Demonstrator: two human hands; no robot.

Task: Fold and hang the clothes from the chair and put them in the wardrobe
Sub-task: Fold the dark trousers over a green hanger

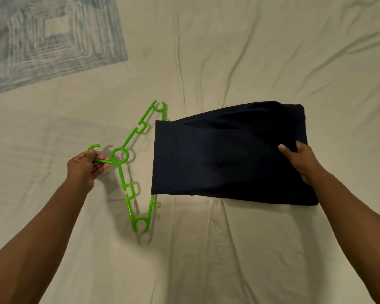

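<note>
Green hanger in left grip

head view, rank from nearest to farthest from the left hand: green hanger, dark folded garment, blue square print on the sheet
1. green hanger: gripped by the left hand at its hook.
2. dark folded garment: to the right, held by the right hand.
3. blue square print: far upper left.

No text, label, brand or number can be read anywhere: none on the hanger, the dark garment or the bedsheet
</note>
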